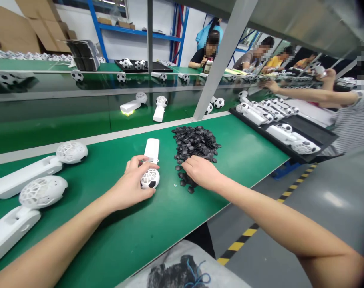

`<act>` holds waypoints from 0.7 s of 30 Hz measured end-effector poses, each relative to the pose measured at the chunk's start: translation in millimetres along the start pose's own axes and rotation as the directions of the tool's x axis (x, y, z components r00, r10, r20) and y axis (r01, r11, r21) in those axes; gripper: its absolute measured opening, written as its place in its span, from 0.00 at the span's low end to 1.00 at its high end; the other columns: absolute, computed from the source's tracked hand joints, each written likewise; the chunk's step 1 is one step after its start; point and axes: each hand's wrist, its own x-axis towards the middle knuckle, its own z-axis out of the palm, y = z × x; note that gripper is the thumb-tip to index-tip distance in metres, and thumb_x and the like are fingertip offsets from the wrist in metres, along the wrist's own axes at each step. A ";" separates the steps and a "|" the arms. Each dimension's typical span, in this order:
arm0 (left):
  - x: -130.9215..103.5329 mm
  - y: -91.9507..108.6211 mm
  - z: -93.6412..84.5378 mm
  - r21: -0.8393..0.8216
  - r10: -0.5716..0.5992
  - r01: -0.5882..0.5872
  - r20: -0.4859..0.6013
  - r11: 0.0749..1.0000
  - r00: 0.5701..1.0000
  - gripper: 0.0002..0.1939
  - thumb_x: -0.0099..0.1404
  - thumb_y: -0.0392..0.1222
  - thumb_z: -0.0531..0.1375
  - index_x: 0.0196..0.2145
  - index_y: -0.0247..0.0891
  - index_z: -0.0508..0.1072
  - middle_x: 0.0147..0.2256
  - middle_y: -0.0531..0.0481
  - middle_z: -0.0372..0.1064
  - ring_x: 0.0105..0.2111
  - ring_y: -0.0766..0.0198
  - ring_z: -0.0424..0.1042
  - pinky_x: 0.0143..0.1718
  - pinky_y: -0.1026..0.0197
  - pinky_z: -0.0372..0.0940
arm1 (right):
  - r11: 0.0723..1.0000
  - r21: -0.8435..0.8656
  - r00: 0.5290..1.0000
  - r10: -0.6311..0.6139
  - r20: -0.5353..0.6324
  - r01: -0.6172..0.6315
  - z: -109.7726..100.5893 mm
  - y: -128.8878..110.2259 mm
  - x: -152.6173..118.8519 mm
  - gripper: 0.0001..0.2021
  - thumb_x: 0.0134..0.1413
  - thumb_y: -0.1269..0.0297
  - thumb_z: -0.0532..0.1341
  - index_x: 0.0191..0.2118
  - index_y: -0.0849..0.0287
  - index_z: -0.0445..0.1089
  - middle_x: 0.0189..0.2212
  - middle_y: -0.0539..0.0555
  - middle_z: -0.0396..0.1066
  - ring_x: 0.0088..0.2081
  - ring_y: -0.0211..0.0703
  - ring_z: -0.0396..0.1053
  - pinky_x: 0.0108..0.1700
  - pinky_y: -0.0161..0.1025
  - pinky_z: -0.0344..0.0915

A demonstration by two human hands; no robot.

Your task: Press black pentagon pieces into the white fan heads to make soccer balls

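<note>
My left hand (133, 182) is closed around the round head of a white handheld fan (151, 178), patterned like a soccer ball; its handle points away from me on the green bench. One black patch shows on the ball's near side, while other cells of its openwork face are white. At the near left edge of a pile of small black pieces (196, 140), my right hand (201, 172) has its fingertips pinched together. Whatever may be between them is hidden. A few loose black pieces (190, 189) lie just under and before that hand.
Two more white ball-headed fans (44, 192) lie at the left. Behind the bench runs a green conveyor (88, 116) carrying several fans. A slanted metal post (217, 64) rises behind the pile. To the right, a black tray (316, 130) holds fans beside a co-worker's arm (313, 96).
</note>
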 end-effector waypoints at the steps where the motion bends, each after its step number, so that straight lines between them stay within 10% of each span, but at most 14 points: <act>1: -0.5 -0.7 -3.4 -0.006 0.012 -0.012 0.027 1.000 1.000 0.25 0.48 0.36 0.58 0.46 0.45 0.63 0.51 0.46 0.49 0.54 0.49 0.51 0.53 0.44 0.53 | 1.000 0.001 1.000 0.001 -0.008 -0.001 -0.9 0.0 1.3 0.11 0.57 0.74 0.50 0.37 0.66 0.69 0.31 0.59 0.68 0.34 0.45 0.62 0.38 0.41 0.59; 5: -2.0 -8.1 -19.4 -0.081 0.107 -0.095 0.165 0.992 0.980 0.28 0.50 0.30 0.54 0.49 0.48 0.61 0.54 0.50 0.49 0.55 0.56 0.53 0.54 0.51 0.53 | 0.930 0.363 0.993 0.092 -0.080 -0.057 -12.5 -8.4 8.5 0.08 0.57 0.70 0.53 0.36 0.62 0.69 0.32 0.56 0.70 0.36 0.42 0.65 0.40 0.38 0.60; 9: -3.8 -9.8 -20.6 -0.117 0.099 -0.084 0.134 0.990 0.986 0.29 0.50 0.32 0.57 0.51 0.45 0.59 0.54 0.49 0.50 0.55 0.56 0.53 0.55 0.52 0.51 | 0.646 0.763 0.993 0.100 -0.064 -0.016 -26.5 -29.4 19.3 0.04 0.54 0.70 0.56 0.35 0.59 0.67 0.30 0.50 0.70 0.31 0.35 0.66 0.35 0.32 0.62; 21: -3.5 -7.5 -3.0 -0.095 0.048 -0.056 -0.079 0.994 0.996 0.19 0.54 0.42 0.59 0.45 0.42 0.63 0.45 0.47 0.59 0.47 0.54 0.59 0.49 0.51 0.57 | 0.454 0.884 0.991 0.024 -0.135 0.110 -19.9 -45.0 53.1 0.03 0.52 0.70 0.58 0.29 0.60 0.68 0.28 0.49 0.69 0.31 0.36 0.65 0.37 0.33 0.60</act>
